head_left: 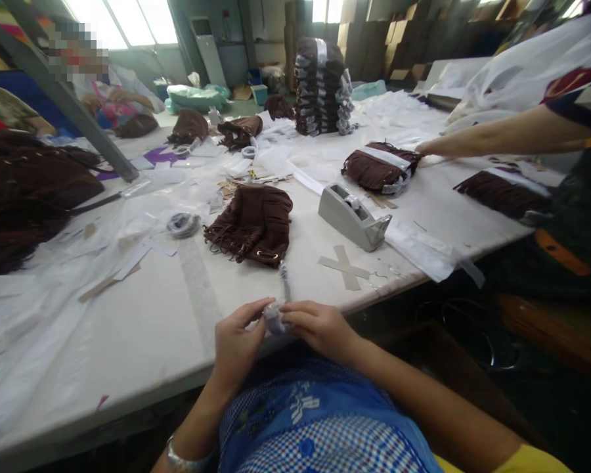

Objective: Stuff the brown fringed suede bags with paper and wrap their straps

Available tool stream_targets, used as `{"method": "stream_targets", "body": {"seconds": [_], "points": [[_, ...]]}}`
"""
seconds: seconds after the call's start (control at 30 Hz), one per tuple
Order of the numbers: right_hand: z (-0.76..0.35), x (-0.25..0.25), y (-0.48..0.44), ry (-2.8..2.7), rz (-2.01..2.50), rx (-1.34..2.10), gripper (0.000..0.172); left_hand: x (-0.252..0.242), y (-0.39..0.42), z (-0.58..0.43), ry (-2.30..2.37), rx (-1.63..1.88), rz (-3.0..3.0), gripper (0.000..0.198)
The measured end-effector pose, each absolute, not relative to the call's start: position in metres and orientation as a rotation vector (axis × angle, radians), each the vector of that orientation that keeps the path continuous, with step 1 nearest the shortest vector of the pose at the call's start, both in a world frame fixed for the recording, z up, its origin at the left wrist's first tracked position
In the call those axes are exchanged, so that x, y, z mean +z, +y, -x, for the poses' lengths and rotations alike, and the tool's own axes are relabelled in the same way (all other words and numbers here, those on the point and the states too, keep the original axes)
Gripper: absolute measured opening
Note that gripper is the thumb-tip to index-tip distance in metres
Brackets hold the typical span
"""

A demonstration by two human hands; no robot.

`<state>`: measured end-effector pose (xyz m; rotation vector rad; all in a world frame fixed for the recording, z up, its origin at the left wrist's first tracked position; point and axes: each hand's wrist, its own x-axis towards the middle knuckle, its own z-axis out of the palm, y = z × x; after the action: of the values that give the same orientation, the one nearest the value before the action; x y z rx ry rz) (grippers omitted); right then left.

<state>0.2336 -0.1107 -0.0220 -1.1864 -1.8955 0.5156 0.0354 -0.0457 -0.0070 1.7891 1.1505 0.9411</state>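
At the table's front edge, my left hand (241, 340) and my right hand (322, 328) close their fingers on a small bundle in clear plastic wrap (274, 320). What lies inside the wrap cannot be made out. From it a thin wrapped strap (285, 281) runs up to a brown fringed bag (259, 220), which lies on the white table just beyond my hands. Gold-coloured eyelets show along the bag's near edge. Right of the bag stands a grey tape dispenser (352, 217).
Crossed card strips (343, 267) lie near the dispenser, and a coiled roll (182, 225) sits left. Brown bags (24, 190) heap at far left; a tall bag stack (320, 85) stands behind. A co-worker's arm (502, 135) reaches to a banded bag (380, 167). A metal post (73, 105) rises at left.
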Motion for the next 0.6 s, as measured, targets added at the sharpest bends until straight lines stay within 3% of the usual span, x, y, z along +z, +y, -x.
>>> {"method": "stream_targets", "body": {"seconds": [0.27,0.4,0.6], "points": [[-0.236,-0.019,-0.098,-1.748,1.168,0.448,0.014,0.008,-0.035,-0.038,0.991,0.646,-1.386,0.023],[-0.238,-0.013,-0.092,-1.686,1.185,0.456,0.019,0.010,-0.028,-0.038,0.897,0.494,-1.197,0.026],[-0.247,-0.005,-0.078,-1.950,1.108,0.113,0.029,0.014,-0.019,-0.042,0.852,0.489,-0.989,0.031]]}}
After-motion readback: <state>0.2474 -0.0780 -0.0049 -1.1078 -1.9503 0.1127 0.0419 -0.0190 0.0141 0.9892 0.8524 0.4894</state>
